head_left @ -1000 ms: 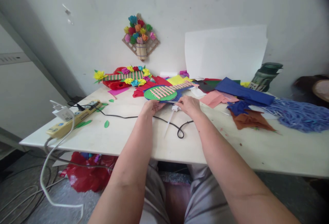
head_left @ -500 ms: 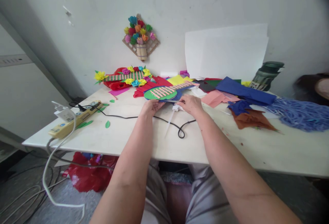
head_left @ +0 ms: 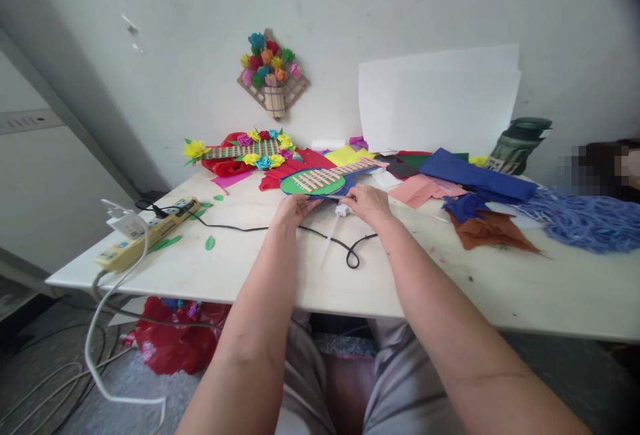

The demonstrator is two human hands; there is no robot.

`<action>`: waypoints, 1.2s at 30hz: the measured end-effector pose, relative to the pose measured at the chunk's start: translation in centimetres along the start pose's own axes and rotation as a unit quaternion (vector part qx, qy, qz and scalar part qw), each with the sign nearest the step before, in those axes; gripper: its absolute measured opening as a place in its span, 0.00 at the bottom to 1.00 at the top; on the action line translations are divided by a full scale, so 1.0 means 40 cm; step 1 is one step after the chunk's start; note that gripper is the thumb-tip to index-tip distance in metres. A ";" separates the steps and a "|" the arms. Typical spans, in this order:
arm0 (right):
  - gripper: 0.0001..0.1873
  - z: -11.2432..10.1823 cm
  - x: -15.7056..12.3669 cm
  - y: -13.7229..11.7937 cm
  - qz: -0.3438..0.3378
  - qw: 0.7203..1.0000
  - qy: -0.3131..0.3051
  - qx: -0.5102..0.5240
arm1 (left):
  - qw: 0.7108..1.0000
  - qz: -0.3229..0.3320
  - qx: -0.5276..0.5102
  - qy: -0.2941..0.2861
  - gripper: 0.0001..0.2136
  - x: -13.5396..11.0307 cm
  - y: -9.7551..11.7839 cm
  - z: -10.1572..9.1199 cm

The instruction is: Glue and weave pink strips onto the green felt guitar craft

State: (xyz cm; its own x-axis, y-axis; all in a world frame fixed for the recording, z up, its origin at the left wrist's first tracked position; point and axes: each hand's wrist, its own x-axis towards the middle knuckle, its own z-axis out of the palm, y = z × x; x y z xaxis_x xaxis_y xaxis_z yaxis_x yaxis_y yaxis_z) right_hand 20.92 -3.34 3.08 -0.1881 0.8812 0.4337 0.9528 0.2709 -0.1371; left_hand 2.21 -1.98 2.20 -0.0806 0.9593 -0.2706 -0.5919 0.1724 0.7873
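A guitar-shaped craft piece (head_left: 320,182) in blue with a green oval face and pink strips is tilted up slightly above the table. My left hand (head_left: 296,210) grips its near lower edge, fingers reaching underneath. At the right part of the same edge, my right hand (head_left: 367,202) is closed, thumb and fingers pinching the rim and what looks like a thin strip along it. Just below my right hand lies a white hot glue gun (head_left: 343,210), partly hidden, with a clear glue stick (head_left: 329,240) jutting toward me.
A black cord (head_left: 240,228) crosses the table from a power strip (head_left: 150,232) at left. Behind lies a flower-trimmed craft guitar (head_left: 245,148). Coloured paper (head_left: 475,175), a blue fringe bundle (head_left: 585,218) and a dark bottle (head_left: 520,145) are at right. Green paper leaves (head_left: 209,242) lie at left.
My right hand has shifted very slightly left along the craft guitar's near edge. My left hand and the craft guitar stay nearly still.
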 end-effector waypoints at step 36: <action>0.14 -0.002 0.018 0.025 0.024 0.999 -0.028 -0.001 | 1.000 0.009 0.005 -0.012 0.13 0.023 -0.008 -0.005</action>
State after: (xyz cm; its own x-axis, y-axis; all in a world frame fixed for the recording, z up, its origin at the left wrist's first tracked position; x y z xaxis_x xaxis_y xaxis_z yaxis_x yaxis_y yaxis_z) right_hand 21.78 -2.46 3.34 -0.1558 0.9134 0.3761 0.9613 0.2279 -0.1550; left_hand 2.18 -1.21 1.59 -0.0706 0.9674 -0.2433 -0.5819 0.1582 0.7978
